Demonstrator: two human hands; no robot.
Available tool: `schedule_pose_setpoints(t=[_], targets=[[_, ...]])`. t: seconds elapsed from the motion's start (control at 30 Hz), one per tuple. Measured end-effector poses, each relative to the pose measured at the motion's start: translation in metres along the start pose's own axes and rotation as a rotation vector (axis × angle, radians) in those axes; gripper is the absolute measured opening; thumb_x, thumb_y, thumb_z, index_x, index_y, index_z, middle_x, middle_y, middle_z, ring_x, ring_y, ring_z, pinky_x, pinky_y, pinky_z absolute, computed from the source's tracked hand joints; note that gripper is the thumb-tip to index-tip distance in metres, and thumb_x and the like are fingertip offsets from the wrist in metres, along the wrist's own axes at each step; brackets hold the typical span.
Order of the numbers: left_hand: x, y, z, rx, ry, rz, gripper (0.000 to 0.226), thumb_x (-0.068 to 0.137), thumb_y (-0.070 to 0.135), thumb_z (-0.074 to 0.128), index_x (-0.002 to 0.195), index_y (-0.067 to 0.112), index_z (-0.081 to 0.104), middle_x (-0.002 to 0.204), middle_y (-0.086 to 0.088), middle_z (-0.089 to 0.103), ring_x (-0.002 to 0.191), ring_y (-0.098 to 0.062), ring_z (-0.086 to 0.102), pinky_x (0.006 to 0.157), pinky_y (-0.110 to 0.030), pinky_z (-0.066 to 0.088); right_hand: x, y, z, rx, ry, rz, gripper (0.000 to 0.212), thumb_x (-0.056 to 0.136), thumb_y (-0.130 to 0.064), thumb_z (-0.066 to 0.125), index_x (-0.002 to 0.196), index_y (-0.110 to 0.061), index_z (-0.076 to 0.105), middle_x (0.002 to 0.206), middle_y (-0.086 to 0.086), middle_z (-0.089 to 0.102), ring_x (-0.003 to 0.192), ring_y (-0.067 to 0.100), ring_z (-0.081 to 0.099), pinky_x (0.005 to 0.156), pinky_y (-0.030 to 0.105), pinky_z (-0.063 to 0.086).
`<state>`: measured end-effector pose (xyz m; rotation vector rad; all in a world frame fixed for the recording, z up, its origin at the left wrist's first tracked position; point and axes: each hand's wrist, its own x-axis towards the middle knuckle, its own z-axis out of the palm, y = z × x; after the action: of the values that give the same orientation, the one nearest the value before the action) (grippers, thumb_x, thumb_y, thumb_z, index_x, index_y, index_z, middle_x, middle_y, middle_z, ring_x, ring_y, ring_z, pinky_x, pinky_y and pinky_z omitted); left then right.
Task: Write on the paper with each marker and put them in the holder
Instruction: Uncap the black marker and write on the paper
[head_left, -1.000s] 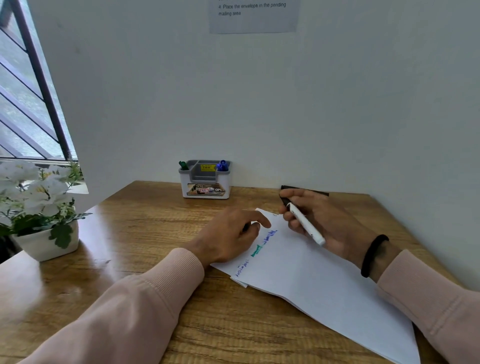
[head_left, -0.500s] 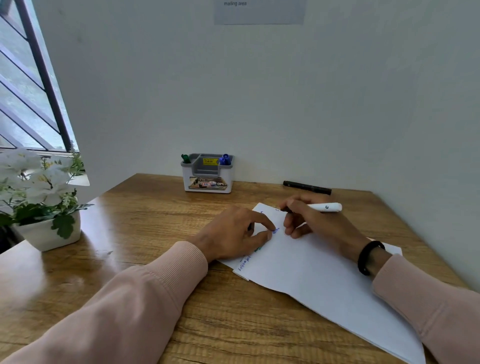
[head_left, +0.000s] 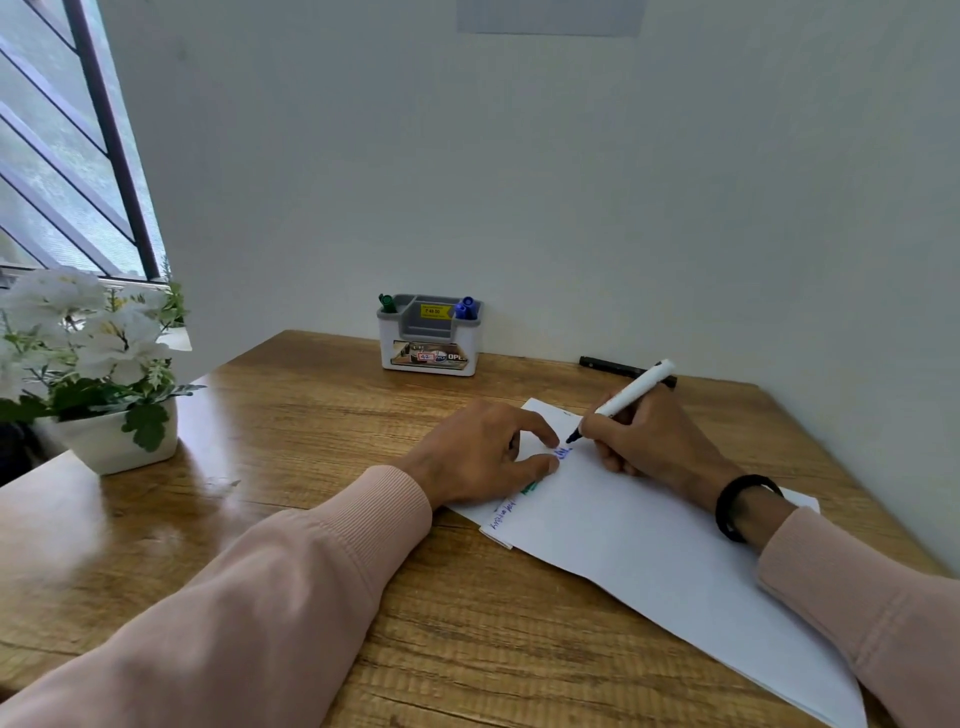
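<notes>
Right hand (head_left: 649, 441), fingers curled round a white-barrelled marker (head_left: 623, 399), whose dark tip now meets the white paper sheet (head_left: 649, 551) at fresh blue strokes; half a second earlier the marker lay level above the knuckles. Left hand (head_left: 483, 452) still presses the sheet with bent fingers, holding nothing. The white-and-grey plastic holder (head_left: 429, 338) stands at the wooden surface's (head_left: 291, 441) far edge.

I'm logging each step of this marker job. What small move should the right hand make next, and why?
Probably lower the marker tip onto the paper and write: the right hand grips it uncapped, tip near the blue writing, while the left hand steadies the sheet.
</notes>
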<state>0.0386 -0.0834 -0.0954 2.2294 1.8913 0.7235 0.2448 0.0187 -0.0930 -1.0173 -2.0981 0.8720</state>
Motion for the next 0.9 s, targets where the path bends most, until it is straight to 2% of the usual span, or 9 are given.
schedule_pose_setpoints(t=[0.2, 0.3, 0.47, 0.7, 0.9], targets=[[0.0009, 0.0005, 0.0003, 0.006, -0.003, -0.009, 0.035, 0.094, 0.053, 0.065, 0.126, 0.04, 0.067, 0.08, 0.012, 0.06, 0.071, -0.006, 0.054, 0.061, -0.023, 0.038, 0.0015, 0.0021, 0.0013, -0.017, 0.033, 0.015, 0.029, 0.081, -0.034, 0.074, 0.069, -0.007, 0.075, 0.049, 0.005, 0.069, 0.04, 0.012, 0.055, 0.04, 0.024, 0.045], [0.0006, 0.0002, 0.0004, 0.016, 0.004, -0.005, 0.037, 0.094, 0.053, 0.064, 0.128, 0.04, 0.065, 0.08, 0.012, 0.061, 0.07, -0.006, 0.054, 0.061, -0.022, 0.038, 0.0029, 0.0002, 0.0028, -0.052, 0.025, 0.033, 0.03, 0.083, -0.033, 0.076, 0.076, -0.005, 0.076, 0.049, 0.001, 0.068, 0.039, 0.008, 0.055, 0.039, 0.018, 0.043], [0.0009, 0.0014, 0.0004, 0.068, 0.009, 0.005, 0.038, 0.095, 0.055, 0.06, 0.13, 0.043, 0.065, 0.076, 0.015, 0.059, 0.069, -0.004, 0.053, 0.059, -0.023, 0.037, 0.0028, -0.001, 0.0015, -0.076, 0.034, 0.061, 0.031, 0.084, -0.033, 0.073, 0.077, -0.002, 0.076, 0.05, 0.002, 0.068, 0.041, 0.011, 0.057, 0.043, 0.024, 0.046], [0.0023, 0.0027, 0.0001, 0.085, 0.013, -0.008, 0.039, 0.094, 0.058, 0.06, 0.13, 0.044, 0.065, 0.078, 0.02, 0.056, 0.07, -0.002, 0.052, 0.058, -0.02, 0.034, 0.0009, -0.0035, 0.0026, -0.108, 0.051, 0.062, 0.028, 0.086, -0.031, 0.072, 0.077, -0.004, 0.077, 0.049, 0.0, 0.068, 0.039, 0.009, 0.056, 0.039, 0.017, 0.043], [0.0015, 0.0032, -0.0009, 0.07, 0.015, -0.014, 0.038, 0.094, 0.056, 0.061, 0.13, 0.043, 0.066, 0.075, 0.019, 0.055, 0.068, -0.003, 0.051, 0.058, -0.021, 0.034, -0.0005, -0.0057, 0.002, -0.127, 0.055, 0.074, 0.028, 0.088, -0.03, 0.073, 0.08, -0.003, 0.077, 0.05, 0.0, 0.068, 0.04, 0.008, 0.056, 0.042, 0.019, 0.044]])
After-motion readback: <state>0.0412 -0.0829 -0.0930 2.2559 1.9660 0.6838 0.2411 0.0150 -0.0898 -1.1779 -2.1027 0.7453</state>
